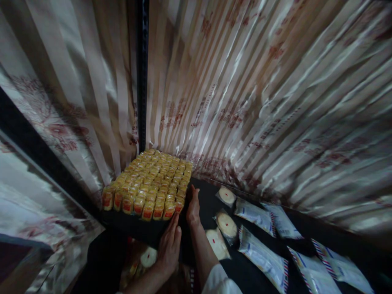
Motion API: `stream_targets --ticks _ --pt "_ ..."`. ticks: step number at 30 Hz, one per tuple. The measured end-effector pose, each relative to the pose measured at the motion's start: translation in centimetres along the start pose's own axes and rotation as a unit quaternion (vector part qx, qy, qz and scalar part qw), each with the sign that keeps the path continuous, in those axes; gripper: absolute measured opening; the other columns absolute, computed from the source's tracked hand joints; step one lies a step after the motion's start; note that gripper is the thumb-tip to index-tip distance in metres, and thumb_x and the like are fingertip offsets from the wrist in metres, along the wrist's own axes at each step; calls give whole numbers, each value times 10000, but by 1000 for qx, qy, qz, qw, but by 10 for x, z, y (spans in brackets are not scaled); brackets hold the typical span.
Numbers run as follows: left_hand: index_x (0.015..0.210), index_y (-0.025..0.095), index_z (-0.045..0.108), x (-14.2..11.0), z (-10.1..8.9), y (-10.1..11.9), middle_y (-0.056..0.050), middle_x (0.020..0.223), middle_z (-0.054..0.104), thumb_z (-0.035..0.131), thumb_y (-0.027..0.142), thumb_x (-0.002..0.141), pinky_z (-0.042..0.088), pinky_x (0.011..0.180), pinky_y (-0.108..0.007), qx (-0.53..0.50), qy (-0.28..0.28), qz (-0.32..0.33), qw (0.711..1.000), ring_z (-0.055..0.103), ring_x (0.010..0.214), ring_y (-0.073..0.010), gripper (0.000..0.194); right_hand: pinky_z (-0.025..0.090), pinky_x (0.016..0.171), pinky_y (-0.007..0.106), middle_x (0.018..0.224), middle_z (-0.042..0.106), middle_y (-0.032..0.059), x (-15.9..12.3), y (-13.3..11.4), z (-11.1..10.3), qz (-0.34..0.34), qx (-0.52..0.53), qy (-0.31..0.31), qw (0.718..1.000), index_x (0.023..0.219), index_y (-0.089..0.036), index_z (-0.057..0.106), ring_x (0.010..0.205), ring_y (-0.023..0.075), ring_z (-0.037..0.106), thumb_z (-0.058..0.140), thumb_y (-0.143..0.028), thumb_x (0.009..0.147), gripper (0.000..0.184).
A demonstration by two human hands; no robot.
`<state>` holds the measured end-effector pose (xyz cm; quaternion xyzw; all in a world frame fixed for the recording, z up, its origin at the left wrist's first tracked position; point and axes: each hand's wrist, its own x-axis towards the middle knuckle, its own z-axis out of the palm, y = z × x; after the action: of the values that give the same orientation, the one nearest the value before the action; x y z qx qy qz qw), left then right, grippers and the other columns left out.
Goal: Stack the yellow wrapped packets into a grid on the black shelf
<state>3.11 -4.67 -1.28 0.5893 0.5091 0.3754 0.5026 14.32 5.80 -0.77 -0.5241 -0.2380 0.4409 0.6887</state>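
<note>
A tight block of small yellow wrapped packages point(153, 183) with red labels stands in rows on a black surface, in the corner between the curtains. My left hand point(168, 247) lies flat at the block's front right corner, its fingers stretched out. Its fingertips meet or nearly meet the front row; which of the two I cannot tell. My right hand point(193, 206) is held upright along the block's right side, fingers extended and palm turned towards the packages. Neither hand grips anything.
Right of my hands lie round white cakes point(226, 224) in clear wrap, each with a red mark. Beyond them are several white packets point(263, 257) with striped ends. Pleated printed curtains point(208, 81) and a dark post point(142, 73) enclose the corner. More wrapped items point(148, 257) show below my left arm.
</note>
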Motion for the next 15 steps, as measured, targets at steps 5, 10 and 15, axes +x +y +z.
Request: stream_targets --ticks 5,10,15 --pt "1327 129 457 0 0 -3 -83 1413 414 343 449 877 248 1137 -329 -40 16 -1 999 360 1321 -179 564 324 1067 348 1273 575 -12 2 -11 22 35 39 -40 998 1298 -281 487 1184 167 522 341 -681 800 655" --pt "1316 132 475 1 2 -6 -83 1399 436 349 467 871 248 1136 -330 -39 19 -14 999 373 1313 -184 571 362 1042 341 1314 538 -27 -1 -11 30 35 55 -59 996 1323 -311 447 1200 169 509 314 -663 824 625" --pt "1322 139 471 1 3 -8 -78 1408 422 358 474 864 257 1132 -331 -42 20 -15 999 370 1315 -188 578 363 1040 351 1264 584 -3 1 -10 25 29 21 -76 996 1304 -287 476 1178 178 528 280 -686 819 658"
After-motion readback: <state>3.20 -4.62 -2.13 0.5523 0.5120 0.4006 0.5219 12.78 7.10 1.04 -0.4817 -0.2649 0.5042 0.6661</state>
